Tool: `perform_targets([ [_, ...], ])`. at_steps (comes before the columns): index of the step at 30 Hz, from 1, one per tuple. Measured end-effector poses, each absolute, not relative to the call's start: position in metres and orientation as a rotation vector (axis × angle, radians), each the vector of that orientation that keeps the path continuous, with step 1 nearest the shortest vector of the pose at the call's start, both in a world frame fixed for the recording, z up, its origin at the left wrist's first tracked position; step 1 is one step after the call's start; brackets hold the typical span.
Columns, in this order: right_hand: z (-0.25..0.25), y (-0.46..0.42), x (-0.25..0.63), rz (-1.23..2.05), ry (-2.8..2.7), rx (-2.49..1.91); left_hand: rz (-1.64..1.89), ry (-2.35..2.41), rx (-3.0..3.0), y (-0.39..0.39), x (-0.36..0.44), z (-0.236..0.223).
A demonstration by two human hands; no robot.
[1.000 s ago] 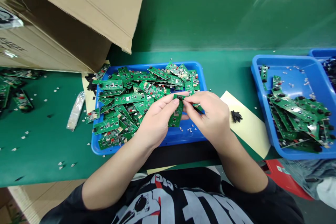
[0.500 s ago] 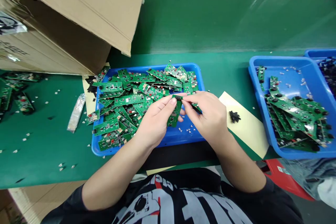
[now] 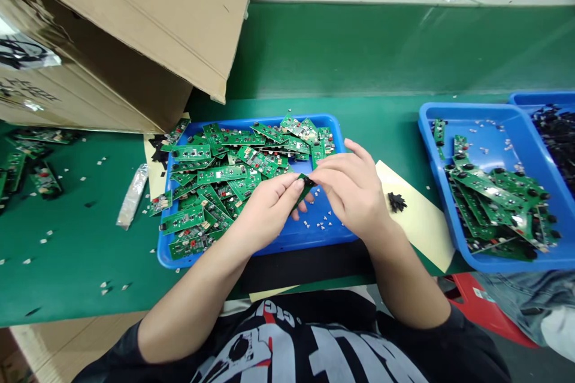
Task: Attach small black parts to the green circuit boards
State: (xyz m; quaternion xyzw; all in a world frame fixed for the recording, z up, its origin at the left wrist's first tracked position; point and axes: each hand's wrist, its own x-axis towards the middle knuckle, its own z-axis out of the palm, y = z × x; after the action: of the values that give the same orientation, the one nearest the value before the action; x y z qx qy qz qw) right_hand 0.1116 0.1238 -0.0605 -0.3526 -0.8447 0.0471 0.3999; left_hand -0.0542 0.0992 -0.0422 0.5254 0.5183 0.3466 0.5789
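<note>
My left hand (image 3: 268, 206) grips a narrow green circuit board (image 3: 306, 189) between thumb and fingers, above the front right of a blue tray (image 3: 287, 244). The board is tilted, and a dark patch shows near its upper end. My right hand (image 3: 353, 194) has thumb and index finger pinched together right at that end, its other fingers raised. Whatever lies between those right fingertips is too small to make out. Many more circuit boards (image 3: 222, 175) are heaped in the tray, with small white bits on its floor near my hands.
A cardboard box (image 3: 135, 36) leans over the back left. On the right, another blue tray (image 3: 474, 109) holds boards with black parts. Between the trays lies a yellow sheet (image 3: 422, 227) with a black clump (image 3: 397, 202). A clear plastic packet (image 3: 133, 196) lies left.
The held board has been tilted, so its face shows less than before. My right hand's rear fingers have lifted and spread, while its thumb and index finger stay at the board's end.
</note>
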Motion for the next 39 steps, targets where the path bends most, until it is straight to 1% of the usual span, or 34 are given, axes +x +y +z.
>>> perform_targets([
  [3,-0.061,0.125,0.112,0.175,-2.197,-0.777,0.714,1.103,1.273,0.099,-0.055,-0.043],
  [6,-0.059,0.126,0.113,0.261,-2.164,-0.742,0.689,1.055,1.372,0.098,-0.054,-0.042],
  [8,-0.058,0.126,0.115,0.305,-2.026,-0.778,0.752,1.114,1.502,0.097,-0.055,-0.041],
  [10,-0.058,0.127,0.117,0.429,-1.784,-0.834,0.852,1.18,1.645,0.097,-0.056,-0.041],
  [12,-0.058,0.129,0.118,0.68,-1.518,-0.891,0.97,1.211,1.772,0.096,-0.057,-0.044],
  [15,-0.056,0.132,0.119,1.196,-1.214,-0.956,1.099,1.216,1.935,0.094,-0.058,-0.048],
  [17,-0.055,0.133,0.119,1.481,-1.111,-0.96,1.168,1.238,2.052,0.093,-0.058,-0.05],
  [20,-0.052,0.132,0.12,1.724,-1.138,-0.929,1.25,1.273,2.265,0.094,-0.058,-0.052],
  [24,-0.049,0.126,0.121,1.789,-1.204,-0.95,1.341,1.298,2.458,0.097,-0.059,-0.056],
  [27,-0.046,0.122,0.122,1.818,-1.178,-0.974,1.434,1.334,2.504,0.098,-0.059,-0.056],
  [32,-0.043,0.12,0.119,1.981,-1.273,-0.938,1.591,1.391,2.516,0.098,-0.06,-0.053],
  [39,-0.04,0.12,0.118,1.94,-1.228,-0.798,1.682,1.399,2.544,0.099,-0.063,-0.051],
])
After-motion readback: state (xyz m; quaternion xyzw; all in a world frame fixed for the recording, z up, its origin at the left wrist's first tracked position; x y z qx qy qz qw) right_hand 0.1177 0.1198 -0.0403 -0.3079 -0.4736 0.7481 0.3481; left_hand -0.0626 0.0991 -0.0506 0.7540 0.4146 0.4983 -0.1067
